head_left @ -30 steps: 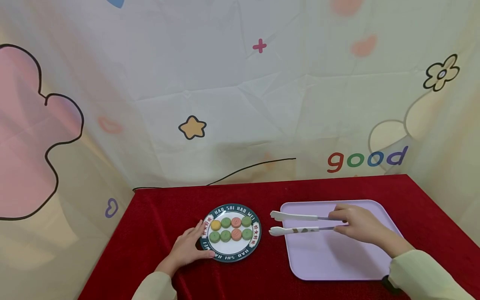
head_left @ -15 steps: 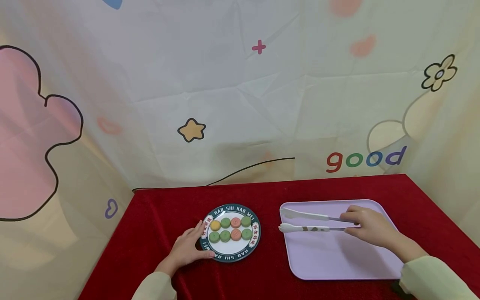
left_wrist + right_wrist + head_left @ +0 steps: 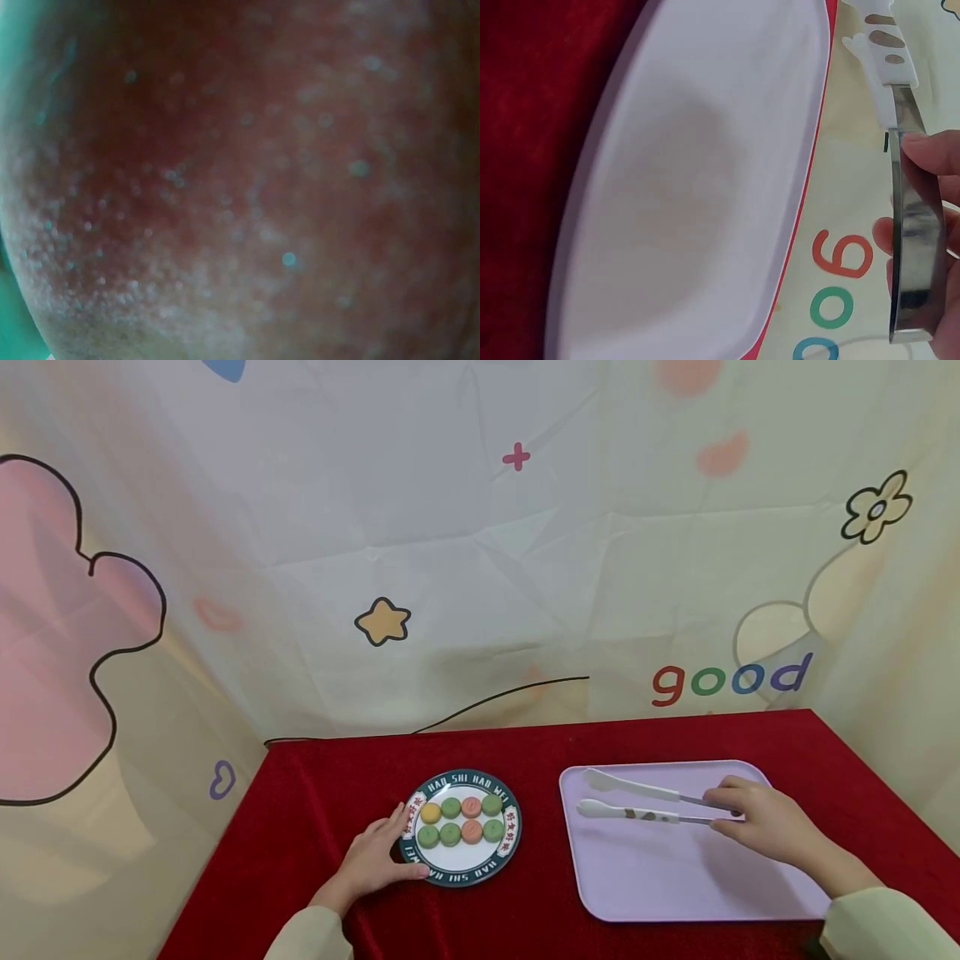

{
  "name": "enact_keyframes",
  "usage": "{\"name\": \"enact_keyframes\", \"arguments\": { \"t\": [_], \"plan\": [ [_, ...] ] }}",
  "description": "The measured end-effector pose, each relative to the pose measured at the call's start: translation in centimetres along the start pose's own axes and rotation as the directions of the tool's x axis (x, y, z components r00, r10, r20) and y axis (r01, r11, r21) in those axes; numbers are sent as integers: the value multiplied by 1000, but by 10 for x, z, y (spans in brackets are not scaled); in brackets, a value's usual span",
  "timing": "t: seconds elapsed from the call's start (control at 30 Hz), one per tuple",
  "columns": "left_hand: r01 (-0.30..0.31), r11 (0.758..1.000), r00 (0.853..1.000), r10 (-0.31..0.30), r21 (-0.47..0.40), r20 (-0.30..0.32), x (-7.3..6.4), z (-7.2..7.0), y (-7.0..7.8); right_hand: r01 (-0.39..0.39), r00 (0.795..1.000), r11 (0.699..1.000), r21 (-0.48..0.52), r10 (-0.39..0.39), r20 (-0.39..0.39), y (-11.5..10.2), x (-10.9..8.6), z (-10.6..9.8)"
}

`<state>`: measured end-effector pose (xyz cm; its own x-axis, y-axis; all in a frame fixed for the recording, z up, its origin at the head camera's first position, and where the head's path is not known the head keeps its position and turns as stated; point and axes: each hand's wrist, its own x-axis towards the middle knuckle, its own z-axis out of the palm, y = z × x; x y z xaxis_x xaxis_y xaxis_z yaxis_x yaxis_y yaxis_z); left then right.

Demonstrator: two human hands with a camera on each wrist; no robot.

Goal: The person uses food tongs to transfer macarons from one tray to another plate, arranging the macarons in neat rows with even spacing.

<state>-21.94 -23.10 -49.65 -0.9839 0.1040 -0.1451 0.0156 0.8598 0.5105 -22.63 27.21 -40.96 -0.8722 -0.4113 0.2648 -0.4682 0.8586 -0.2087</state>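
My left hand (image 3: 369,858) rests spread at the left rim of a round plate (image 3: 462,877), its fingers on the left rim and its thumb on the lower left. On that plate lie two rows of small macarons (image 3: 451,834): one yellow, two pink, several green. Over a lilac tray (image 3: 637,893), my right hand (image 3: 772,822) holds a pair of tongs (image 3: 645,815) by the metal arms. Their white, pattern-printed tips point left and stand apart with nothing between them. In the right wrist view, thumb and fingers grip the tongs' metal bend (image 3: 916,255) above the tray.
Red velvet cloth (image 3: 540,893) covers the table and shows between plate and tray. A printed backdrop curtain (image 3: 465,568) hangs right behind the table's far edge. The left wrist view is only a blurred, dark reddish close-up.
My right hand has drawn the tongs to the right, so their tips have gone from left of the tray to over it. The left hand and plate have stayed put.
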Motion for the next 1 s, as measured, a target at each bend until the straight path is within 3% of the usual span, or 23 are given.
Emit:
{"name": "enact_keyframes", "arguments": {
  "t": [0.43, 1.0],
  "plan": [
    [2, 1000, 1000, -2, -2, -5, 0, 0, -2, -120, 993, 993, 3, 120, 2, 16, -16, 0],
    [-8, 1000, 1000, 8, -4, -11, 1, 1, -1, -218, 976, 976, -6, 218, -4, 36, -36, -4]
  ]
}}
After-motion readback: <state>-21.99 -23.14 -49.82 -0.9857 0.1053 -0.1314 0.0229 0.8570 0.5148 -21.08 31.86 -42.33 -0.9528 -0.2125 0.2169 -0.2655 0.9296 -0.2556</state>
